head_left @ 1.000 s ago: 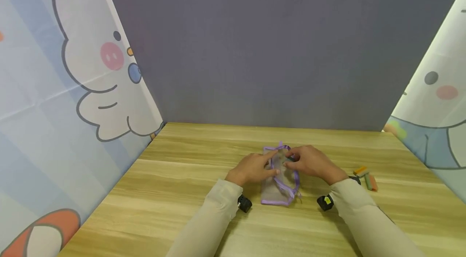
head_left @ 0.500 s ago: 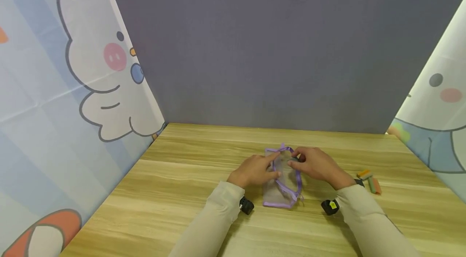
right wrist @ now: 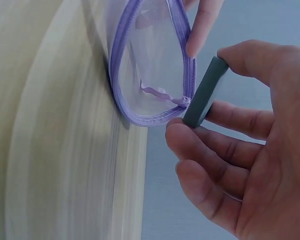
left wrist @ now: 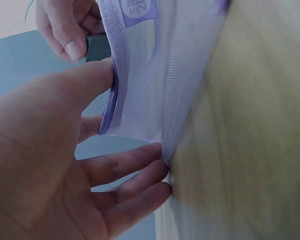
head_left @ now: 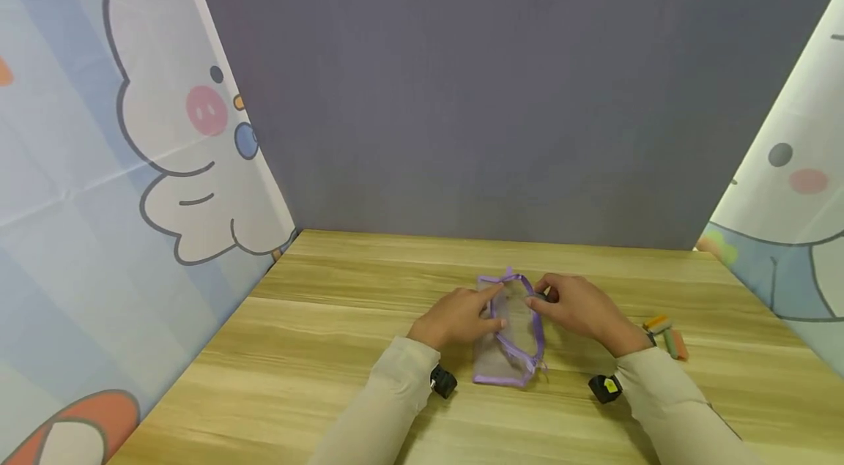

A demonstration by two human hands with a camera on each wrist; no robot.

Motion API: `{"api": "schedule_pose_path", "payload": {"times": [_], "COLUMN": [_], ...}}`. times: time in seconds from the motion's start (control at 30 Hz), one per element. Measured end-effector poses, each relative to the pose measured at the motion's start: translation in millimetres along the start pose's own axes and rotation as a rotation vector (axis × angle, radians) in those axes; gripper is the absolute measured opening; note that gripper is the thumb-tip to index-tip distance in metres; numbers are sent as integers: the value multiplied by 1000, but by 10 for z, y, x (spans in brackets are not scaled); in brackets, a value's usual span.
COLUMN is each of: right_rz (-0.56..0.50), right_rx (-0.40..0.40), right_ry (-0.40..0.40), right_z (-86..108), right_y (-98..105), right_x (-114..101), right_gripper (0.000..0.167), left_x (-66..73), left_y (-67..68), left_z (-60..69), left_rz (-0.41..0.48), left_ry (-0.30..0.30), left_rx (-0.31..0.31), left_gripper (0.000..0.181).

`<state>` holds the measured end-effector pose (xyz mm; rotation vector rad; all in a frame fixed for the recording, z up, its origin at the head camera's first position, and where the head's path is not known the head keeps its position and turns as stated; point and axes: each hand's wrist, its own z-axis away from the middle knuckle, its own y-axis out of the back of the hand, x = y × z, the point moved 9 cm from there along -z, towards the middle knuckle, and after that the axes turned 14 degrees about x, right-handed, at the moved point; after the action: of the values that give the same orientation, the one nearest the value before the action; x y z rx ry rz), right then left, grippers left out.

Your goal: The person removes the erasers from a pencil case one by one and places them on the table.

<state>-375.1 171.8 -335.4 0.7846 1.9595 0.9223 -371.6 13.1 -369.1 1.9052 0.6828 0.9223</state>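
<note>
A see-through mesh zipper pouch (head_left: 491, 359) with purple edging lies on the table, its zipped mouth spread open towards the right. My left hand (head_left: 455, 317) pinches the mouth's rim between thumb and forefinger; in the left wrist view the other fingertips (left wrist: 157, 172) touch near the pouch's lower edge. Just beside the mouth, my right hand (head_left: 583, 310) holds a small dark green rectangular block (right wrist: 206, 92) by its ends, between thumb and fingers. The block is tilted and close to the purple zipper (right wrist: 121, 90), outside the opening. From the head view the fingers mostly cover it.
Two small two-tone blocks lie on the wooden table (head_left: 343, 348) by the right wrist: one orange and grey (head_left: 657, 324), one green and orange (head_left: 675, 345). A dark grey panel (head_left: 461, 99) stands behind; cartoon-printed cloths (head_left: 66, 194) hang at both sides.
My right hand has drawn slightly right with the dark green block, from over the pouch's mouth to its right rim. The left hand keeps its hold. The head view has shifted a little.
</note>
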Motion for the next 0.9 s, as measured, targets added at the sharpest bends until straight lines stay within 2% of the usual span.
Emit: {"api": "schedule_pose_path", "payload": {"times": [0.2, 0.5, 0.9], "right_rz": [44, 59, 103], "right_rx": [23, 16, 56], "right_ry": [-4, -19, 3], "right_z": [100, 158, 278], "right_y": [35, 162, 309], "right_x": [24, 58, 111], "right_gripper": [32, 31, 30], "left_x": [-14, -34, -90], "left_y": [-14, 23, 19], "left_z": [51, 36, 26], "left_rz": [17, -68, -82], "left_ry": [16, 28, 31], "left_rx": [-15, -20, -28], "left_gripper": [70, 70, 67]}}
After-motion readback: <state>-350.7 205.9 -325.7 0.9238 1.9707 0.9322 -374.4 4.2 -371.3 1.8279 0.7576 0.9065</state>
